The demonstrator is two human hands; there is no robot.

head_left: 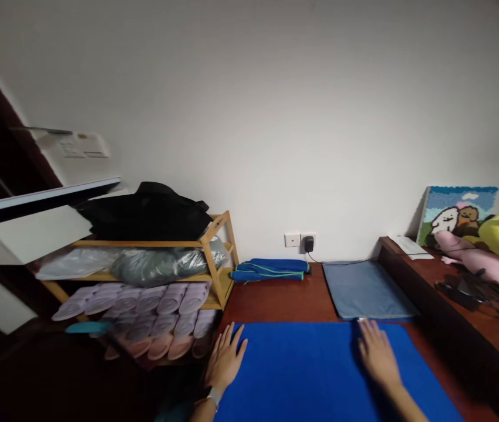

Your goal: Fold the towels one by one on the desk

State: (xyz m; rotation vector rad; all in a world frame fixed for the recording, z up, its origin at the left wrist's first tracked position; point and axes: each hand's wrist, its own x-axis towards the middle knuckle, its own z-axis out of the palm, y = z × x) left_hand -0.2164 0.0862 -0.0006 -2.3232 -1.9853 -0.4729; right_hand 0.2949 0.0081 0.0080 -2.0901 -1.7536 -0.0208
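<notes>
The blue cloth (pixel 302 369) already lies spread, looking nearly flat, on the counter (pixel 280 305), though its near edge runs out of view, so whether that part is done cannot be told. The left hand (pixel 225 358) is open, fingers splayed at its left edge; the right hand (pixel 378 353), open and gripping nothing visible, is at its far edge. Behind, the bundle (pixel 271 269) sits folded and the grey mat (pixel 368 288) lies flat.
</notes>
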